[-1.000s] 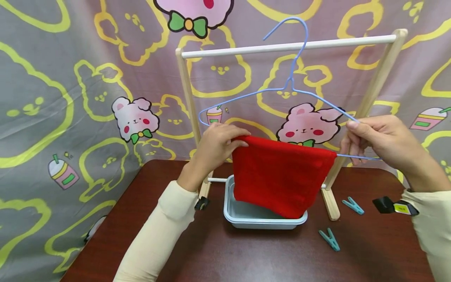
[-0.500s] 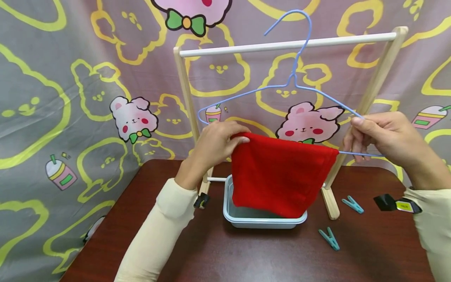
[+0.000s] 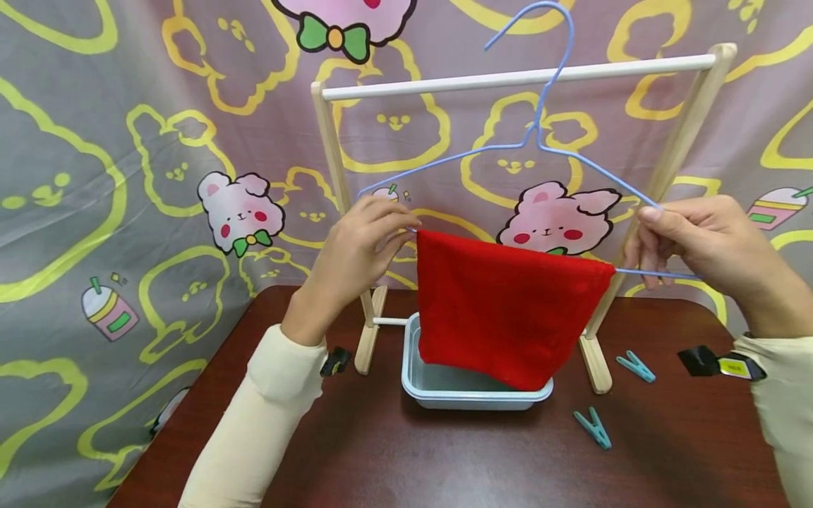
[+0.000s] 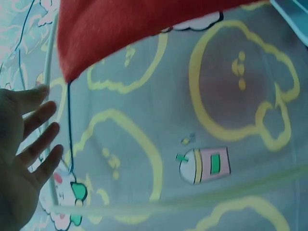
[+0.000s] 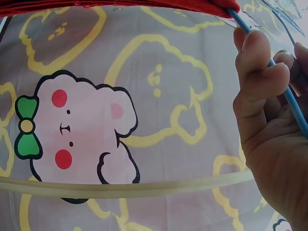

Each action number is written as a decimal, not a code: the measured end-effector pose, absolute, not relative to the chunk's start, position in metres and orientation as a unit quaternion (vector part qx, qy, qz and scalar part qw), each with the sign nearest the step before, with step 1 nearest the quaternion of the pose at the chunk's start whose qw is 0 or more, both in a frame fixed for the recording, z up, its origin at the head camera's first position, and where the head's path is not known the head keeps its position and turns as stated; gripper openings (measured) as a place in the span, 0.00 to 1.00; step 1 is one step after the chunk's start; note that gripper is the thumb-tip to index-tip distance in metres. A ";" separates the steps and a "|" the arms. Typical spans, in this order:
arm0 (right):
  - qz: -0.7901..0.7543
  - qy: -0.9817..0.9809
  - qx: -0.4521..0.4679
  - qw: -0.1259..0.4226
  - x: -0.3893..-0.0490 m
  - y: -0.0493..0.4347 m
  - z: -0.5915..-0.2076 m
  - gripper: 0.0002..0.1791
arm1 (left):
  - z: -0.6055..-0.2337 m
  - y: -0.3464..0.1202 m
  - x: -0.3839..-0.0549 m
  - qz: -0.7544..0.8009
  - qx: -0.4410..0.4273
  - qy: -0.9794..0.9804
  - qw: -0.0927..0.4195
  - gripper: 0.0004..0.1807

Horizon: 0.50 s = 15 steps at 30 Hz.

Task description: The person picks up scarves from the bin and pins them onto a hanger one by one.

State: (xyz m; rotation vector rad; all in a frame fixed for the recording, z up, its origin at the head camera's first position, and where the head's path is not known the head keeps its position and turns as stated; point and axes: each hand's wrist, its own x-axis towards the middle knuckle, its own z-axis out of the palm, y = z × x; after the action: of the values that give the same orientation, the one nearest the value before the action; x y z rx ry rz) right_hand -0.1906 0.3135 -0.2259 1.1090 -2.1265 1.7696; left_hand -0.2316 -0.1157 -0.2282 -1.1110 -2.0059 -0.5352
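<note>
Head view: your right hand (image 3: 711, 243) grips the blue hanger (image 3: 538, 132); your left hand (image 3: 358, 247), fingers relaxed, is beside the red cloth (image 3: 508, 303) draped over it. Draping seems nearly done; next likely calls for clipping with the teal clothespins (image 3: 600, 434)

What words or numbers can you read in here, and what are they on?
None can be read.
Yellow label on the black gadget by the right sleeve: maybe some print, too small and blurred to read.
Red cloth, blue hanger, clothespins, basin: no writing shows.
Curtain: drawings, no letters I can see.
</note>
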 end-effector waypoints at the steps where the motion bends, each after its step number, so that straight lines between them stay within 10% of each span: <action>1: 0.588 -0.717 0.366 0.083 -0.190 0.314 -0.225 0.24 | -0.227 -0.119 -0.232 -0.219 -0.434 -0.778 0.399 0.11; 7: 0.576 -0.730 0.358 0.084 -0.188 0.313 -0.220 0.25 | -0.217 -0.137 -0.237 -0.292 -0.365 -0.789 0.399 0.16; 15: 0.536 -0.752 0.375 0.079 -0.203 0.313 -0.221 0.22 | -0.212 -0.148 -0.253 -0.469 -0.319 -0.813 0.133 0.18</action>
State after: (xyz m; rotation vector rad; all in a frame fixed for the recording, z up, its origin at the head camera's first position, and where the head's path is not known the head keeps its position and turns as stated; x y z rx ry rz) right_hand -0.2027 0.3133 -0.2205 1.1238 -2.2511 1.6045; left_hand -0.2530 -0.1482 -0.2117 -0.9254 -2.3585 -1.3596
